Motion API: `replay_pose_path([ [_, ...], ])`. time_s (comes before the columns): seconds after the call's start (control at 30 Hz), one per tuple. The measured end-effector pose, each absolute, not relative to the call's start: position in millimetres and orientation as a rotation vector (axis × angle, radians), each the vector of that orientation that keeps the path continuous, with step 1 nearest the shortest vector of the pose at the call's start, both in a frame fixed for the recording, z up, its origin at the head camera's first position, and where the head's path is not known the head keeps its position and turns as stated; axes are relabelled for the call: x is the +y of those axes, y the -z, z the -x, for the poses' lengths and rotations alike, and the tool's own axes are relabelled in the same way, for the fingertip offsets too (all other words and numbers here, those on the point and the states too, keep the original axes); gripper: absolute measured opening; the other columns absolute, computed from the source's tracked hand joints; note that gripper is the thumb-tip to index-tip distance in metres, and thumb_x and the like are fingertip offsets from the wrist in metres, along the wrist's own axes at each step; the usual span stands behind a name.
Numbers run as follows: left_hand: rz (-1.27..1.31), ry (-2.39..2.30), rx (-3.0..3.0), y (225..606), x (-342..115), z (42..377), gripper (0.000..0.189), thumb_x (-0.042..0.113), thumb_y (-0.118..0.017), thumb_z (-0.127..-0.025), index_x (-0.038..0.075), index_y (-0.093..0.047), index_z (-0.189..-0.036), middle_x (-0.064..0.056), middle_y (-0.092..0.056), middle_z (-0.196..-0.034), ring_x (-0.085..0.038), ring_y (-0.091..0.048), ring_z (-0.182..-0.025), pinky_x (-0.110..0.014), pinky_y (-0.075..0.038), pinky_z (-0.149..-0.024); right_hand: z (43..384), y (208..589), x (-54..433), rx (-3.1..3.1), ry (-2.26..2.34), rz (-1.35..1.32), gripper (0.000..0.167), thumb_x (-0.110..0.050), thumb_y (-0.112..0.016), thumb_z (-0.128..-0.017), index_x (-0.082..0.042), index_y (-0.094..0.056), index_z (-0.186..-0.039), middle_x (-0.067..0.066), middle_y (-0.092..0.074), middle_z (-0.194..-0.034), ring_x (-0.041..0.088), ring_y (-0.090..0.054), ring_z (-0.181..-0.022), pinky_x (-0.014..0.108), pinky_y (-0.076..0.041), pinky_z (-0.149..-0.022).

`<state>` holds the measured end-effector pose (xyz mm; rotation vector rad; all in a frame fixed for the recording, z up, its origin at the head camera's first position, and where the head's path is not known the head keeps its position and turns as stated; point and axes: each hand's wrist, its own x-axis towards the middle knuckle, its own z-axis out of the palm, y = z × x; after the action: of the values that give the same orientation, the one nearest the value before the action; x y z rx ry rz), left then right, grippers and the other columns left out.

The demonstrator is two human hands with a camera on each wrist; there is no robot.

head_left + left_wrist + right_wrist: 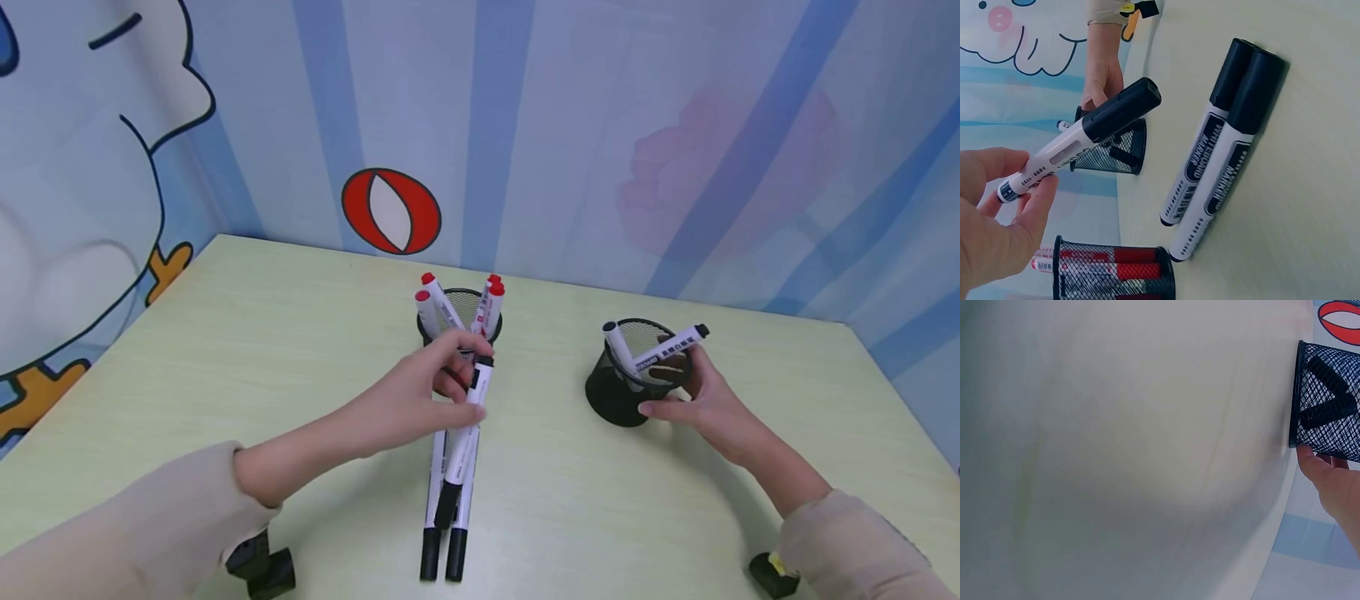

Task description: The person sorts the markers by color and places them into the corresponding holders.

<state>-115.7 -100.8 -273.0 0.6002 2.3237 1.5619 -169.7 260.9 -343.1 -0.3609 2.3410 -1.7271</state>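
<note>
My left hand (408, 387) pinches a white marker with a black cap (467, 425) near its plain end, the cap pointing down toward me. In the left wrist view this marker (1060, 147) hangs above the table, fingertips and thumb around its tail. Beneath it, two more black-capped markers (1219, 169) lie side by side on the table. With thumb in front and fingers at the far side, my right hand (708, 408) holds a black mesh pen cup (618, 400). Two black markers (671, 348) lean in that cup, their caps (1329, 412) showing through the mesh.
Behind my left hand stands a second mesh cup (1113, 269) with several red markers (491, 308). The pale table (300, 317) meets a printed blue curtain (570, 150) at its back edge. A small black device (262, 567) sits under the left sleeve.
</note>
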Motion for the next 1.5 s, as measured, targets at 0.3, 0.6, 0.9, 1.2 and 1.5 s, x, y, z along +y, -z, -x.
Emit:
replay_pose_path([
  [0.3, -0.759, -1.603, 2.451, 268.1, -77.8, 121.0, 0.051, 0.004, -0.067, -0.083, 0.015, -0.043, -0.127, -0.006, -0.053, -0.1, -0.016, -0.057, -0.081, -0.028, -0.052, -0.07, 172.4, 342.5, 263.7, 2.361, 1.703, 0.369, 0.078, -0.002, -0.071, -0.079, -0.008, -0.018, -0.136, 0.01, -0.038, -0.128, 0.021, -0.037, -0.121, 0.014, -0.039, -0.088],
  [0.6, -0.756, -1.729, 2.415, 265.5, -56.6, 121.9, 0.051, 0.003, -0.066, -0.084, 0.016, -0.042, -0.127, -0.005, -0.054, -0.106, -0.016, -0.058, -0.086, -0.026, -0.053, -0.07, 171.0, 341.6, 261.5, 2.366, 1.711, 0.366, 0.072, 0.0, -0.071, -0.079, -0.014, -0.024, -0.132, 0.01, -0.038, -0.127, 0.02, -0.04, -0.118, 0.015, -0.041, -0.087],
  [0.9, -0.796, -1.815, 2.349, 260.6, -40.3, 122.4, 0.051, 0.003, -0.065, -0.085, 0.016, -0.042, -0.128, -0.005, -0.053, -0.106, -0.015, -0.058, -0.091, -0.025, -0.054, -0.073, 170.8, 342.9, 261.2, 2.377, 1.697, 0.375, 0.072, -0.001, -0.071, -0.079, -0.014, -0.024, -0.132, 0.011, -0.037, -0.127, 0.02, -0.041, -0.117, 0.015, -0.041, -0.086],
  [1.2, -0.825, -1.875, 2.309, 255.9, -25.6, 130.6, 0.051, 0.004, -0.064, -0.086, 0.018, -0.039, -0.129, -0.005, -0.052, -0.107, -0.015, -0.057, -0.093, -0.025, -0.053, -0.074, 173.4, 342.4, 258.0, 2.379, 1.716, 0.391, 0.074, -0.001, -0.071, -0.079, -0.009, -0.023, -0.134, 0.01, -0.04, -0.126, 0.022, -0.041, -0.118, 0.016, -0.041, -0.087],
  [1.5, -0.849, -1.963, 2.282, 250.6, -12.3, 144.4, 0.049, 0.004, -0.063, -0.087, 0.018, -0.039, -0.127, -0.004, -0.05, -0.104, -0.013, -0.058, -0.091, -0.026, -0.054, -0.073, 171.6, 343.8, 261.5, 2.402, 1.683, 0.369, 0.076, -0.002, -0.071, -0.079, -0.007, -0.02, -0.135, 0.011, -0.04, -0.127, 0.019, -0.042, -0.116, 0.016, -0.041, -0.086],
])
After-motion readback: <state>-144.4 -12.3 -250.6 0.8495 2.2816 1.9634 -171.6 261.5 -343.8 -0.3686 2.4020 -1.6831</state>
